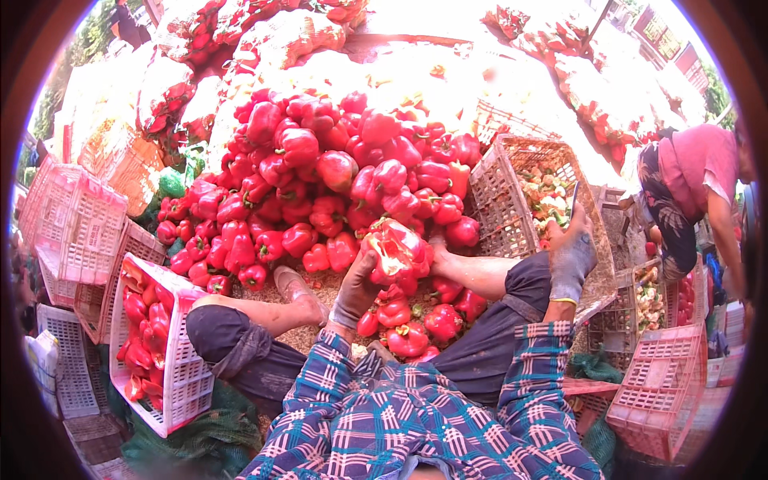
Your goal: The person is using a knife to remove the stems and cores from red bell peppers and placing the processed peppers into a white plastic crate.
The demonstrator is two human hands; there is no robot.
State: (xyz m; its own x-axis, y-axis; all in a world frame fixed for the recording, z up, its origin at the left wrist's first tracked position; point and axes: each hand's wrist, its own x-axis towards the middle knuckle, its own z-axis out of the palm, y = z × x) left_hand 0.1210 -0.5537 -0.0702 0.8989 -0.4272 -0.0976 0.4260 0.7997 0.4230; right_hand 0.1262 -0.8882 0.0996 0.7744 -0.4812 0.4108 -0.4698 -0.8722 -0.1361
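My gloved left hand (354, 286) is closed round a red bell pepper (394, 250) that is cut open, its pale inside showing. Off to the right, over the rim of a crate of pepper scraps (544, 196), my gloved right hand (571, 260) grips a small knife (574, 197), its narrow blade pointing up. A big heap of whole red bell peppers (320, 184) rises in front of my legs. Several more peppers (408, 336) lie between my legs, under the held one.
By my left knee a white plastic crate (188, 360) holds cut red peppers (146, 344). Stacked crates (76, 216) stand at the far left, and a pinkish crate (660, 388) is at lower right. Another person (696, 176) bends over crates at right. Green netting (200, 440) lies at lower left.
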